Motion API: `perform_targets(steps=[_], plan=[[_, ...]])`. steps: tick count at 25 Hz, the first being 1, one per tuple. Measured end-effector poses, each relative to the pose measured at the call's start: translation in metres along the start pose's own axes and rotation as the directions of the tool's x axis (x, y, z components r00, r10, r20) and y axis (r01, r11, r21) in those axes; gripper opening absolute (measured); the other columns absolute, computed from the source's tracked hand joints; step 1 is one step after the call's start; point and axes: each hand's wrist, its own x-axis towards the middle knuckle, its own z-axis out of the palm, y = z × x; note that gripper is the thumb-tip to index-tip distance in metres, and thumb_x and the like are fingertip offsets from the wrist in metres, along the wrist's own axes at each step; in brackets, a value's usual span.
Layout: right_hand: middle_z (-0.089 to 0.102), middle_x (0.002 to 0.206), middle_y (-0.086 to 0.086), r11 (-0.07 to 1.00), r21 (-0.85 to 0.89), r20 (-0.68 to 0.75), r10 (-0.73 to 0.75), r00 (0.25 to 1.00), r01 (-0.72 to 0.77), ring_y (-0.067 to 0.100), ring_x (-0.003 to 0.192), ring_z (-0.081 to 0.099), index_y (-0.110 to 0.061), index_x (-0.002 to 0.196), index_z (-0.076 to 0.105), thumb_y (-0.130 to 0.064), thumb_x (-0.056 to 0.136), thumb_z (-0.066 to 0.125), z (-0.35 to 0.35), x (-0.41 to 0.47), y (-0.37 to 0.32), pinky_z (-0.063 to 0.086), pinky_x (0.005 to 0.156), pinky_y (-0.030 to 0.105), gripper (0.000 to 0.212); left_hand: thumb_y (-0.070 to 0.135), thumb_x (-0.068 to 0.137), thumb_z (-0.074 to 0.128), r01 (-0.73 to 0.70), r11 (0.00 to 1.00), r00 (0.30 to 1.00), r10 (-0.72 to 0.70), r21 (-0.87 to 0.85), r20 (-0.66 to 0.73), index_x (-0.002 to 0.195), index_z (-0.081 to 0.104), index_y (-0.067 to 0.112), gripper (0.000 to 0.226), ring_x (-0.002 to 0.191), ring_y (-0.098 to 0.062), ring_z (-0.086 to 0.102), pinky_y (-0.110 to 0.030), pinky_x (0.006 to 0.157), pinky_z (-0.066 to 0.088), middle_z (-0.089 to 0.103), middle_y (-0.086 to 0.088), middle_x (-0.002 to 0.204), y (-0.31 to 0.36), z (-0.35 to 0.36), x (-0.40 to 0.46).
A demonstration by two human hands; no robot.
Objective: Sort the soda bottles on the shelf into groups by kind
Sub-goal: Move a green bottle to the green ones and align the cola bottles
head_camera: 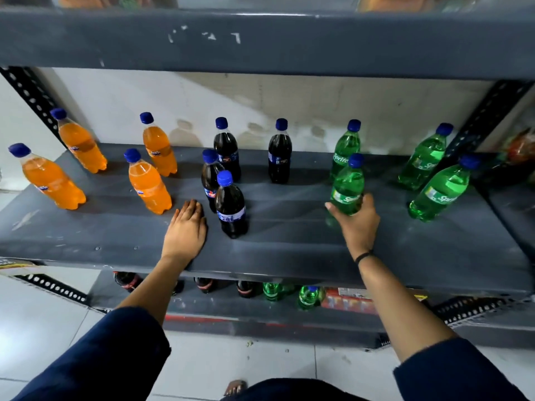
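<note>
On the grey shelf (289,250) stand several orange soda bottles (149,186) at the left, several dark cola bottles (231,209) in the middle and several green Sprite bottles (437,195) at the right. All have blue caps. My right hand (357,218) grips the lower part of one green Sprite bottle (347,186), upright, in front of another green one (344,151). My left hand (186,227) lies flat on the shelf, fingers together, just left of the nearest cola bottle and holding nothing.
A shelf board (260,41) hangs close above the bottles. The lower shelf holds cola bottles (127,280), green bottles (308,296) and a red box (350,301). Perforated metal posts (29,91) stand at both sides. Colourful packets (521,146) lie at the far right.
</note>
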Motion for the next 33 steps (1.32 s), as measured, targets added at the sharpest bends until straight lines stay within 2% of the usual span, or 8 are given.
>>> perform_targets(steps=[6, 9, 11, 15, 18, 23, 27, 33], plan=[[0.068, 0.107, 0.012, 0.998, 0.057, 0.039, 0.030, 0.999, -0.032, 0.027, 0.097, 0.065, -0.008, 0.115, 0.052, -0.030, 0.062, 0.086, -0.018, 0.008, 0.019, 0.049, 0.081, 0.026, 0.066, 0.015, 0.096, 0.037, 0.001, 1.000, 1.000, -0.001, -0.003, 0.000, 0.139, 0.031, -0.003, 0.046, 0.142, -0.033, 0.023, -0.044, 0.118, 0.015, 0.030, -0.022, 0.150, 0.002, -0.001, -0.001], [0.050, 0.131, 0.010, 0.946, 0.296, -0.139, 0.179, 0.974, -0.132, 0.020, 0.116, 0.052, -0.016, 0.131, 0.041, -0.053, 0.054, 0.082, -0.009, -0.017, 0.012, 0.044, 0.103, 0.040, 0.095, 0.016, 0.097, 0.036, 0.005, 1.000, 1.000, -0.005, -0.003, 0.001, 0.139, 0.030, -0.002, 0.047, 0.142, -0.032, 0.022, -0.042, 0.118, 0.014, 0.029, -0.021, 0.151, 0.002, -0.002, -0.002], [0.047, 0.124, 0.008, 0.918, 0.377, -0.221, 0.223, 0.949, -0.128, 0.017, 0.110, 0.050, -0.015, 0.127, 0.043, -0.056, 0.054, 0.078, 0.006, -0.057, -0.005, 0.042, 0.102, 0.045, 0.091, 0.017, 0.097, 0.035, 0.004, 1.000, 1.000, -0.004, -0.006, 0.003, 0.140, 0.030, -0.002, 0.047, 0.142, -0.031, 0.022, -0.041, 0.118, 0.014, 0.029, -0.021, 0.151, 0.003, -0.002, -0.002], [0.054, 0.109, -0.005, 0.982, 0.184, 0.193, -0.080, 0.978, 0.045, 0.012, 0.101, 0.054, -0.021, 0.115, 0.051, -0.070, 0.056, 0.070, 0.058, -0.129, -0.047, 0.047, 0.090, 0.039, 0.079, 0.018, 0.097, 0.034, -0.008, 1.000, 1.000, 0.008, -0.005, 0.004, 0.140, 0.029, -0.001, 0.048, 0.143, -0.030, 0.021, -0.040, 0.119, 0.014, 0.028, -0.020, 0.152, 0.002, -0.002, -0.001], [0.056, 0.117, -0.011, 0.999, 0.012, 0.359, -0.033, 0.933, 0.031, 0.011, 0.110, 0.054, -0.028, 0.120, 0.044, -0.074, 0.046, 0.069, 0.101, -0.136, -0.072, 0.042, 0.092, 0.042, 0.091, 0.018, 0.097, 0.034, -0.024, 1.000, 0.999, 0.024, -0.002, 0.023, 0.141, 0.027, -0.002, 0.049, 0.143, -0.031, 0.019, -0.040, 0.118, 0.013, 0.026, -0.021, 0.152, 0.001, -0.003, -0.003], [0.063, 0.106, -0.005, 0.999, -0.039, 0.243, 0.015, 0.970, -0.005, 0.017, 0.103, 0.058, -0.023, 0.103, 0.046, -0.056, 0.056, 0.078, 0.131, -0.120, -0.085, 0.033, 0.085, 0.038, 0.066, 0.018, 0.096, 0.032, -0.021, 1.000, 1.000, 0.021, -0.018, 0.015, 0.141, 0.028, -0.002, 0.048, 0.144, -0.029, 0.018, -0.040, 0.119, 0.013, 0.027, -0.020, 0.152, -0.004, -0.001, 0.000], [0.065, 0.095, -0.007, 0.998, -0.052, 0.065, 0.024, 0.998, -0.021, 0.018, 0.094, 0.063, -0.022, 0.100, 0.051, -0.047, 0.060, 0.082, 0.109, -0.090, -0.067, 0.041, 0.085, 0.041, 0.057, 0.019, 0.096, 0.031, -0.036, 0.999, 0.999, 0.036, 0.005, 0.020, 0.141, 0.025, -0.002, 0.050, 0.144, -0.030, 0.017, -0.041, 0.120, 0.013, 0.027, -0.020, 0.152, -0.006, 0.004, 0.001], [0.061, 0.103, -0.008, 0.993, -0.110, 0.068, 0.052, 0.996, -0.045, 0.009, 0.094, 0.058, -0.020, 0.111, 0.046, -0.066, 0.049, 0.074, 0.096, -0.066, -0.051, 0.043, 0.093, 0.043, 0.083, 0.039, 0.093, 0.042, 0.014, 0.995, 0.998, -0.009, -0.100, 0.057, 0.145, 0.018, 0.005, 0.066, 0.145, -0.027, 0.013, -0.045, 0.120, 0.008, 0.022, -0.012, 0.156, 0.002, -0.006, 0.002]])
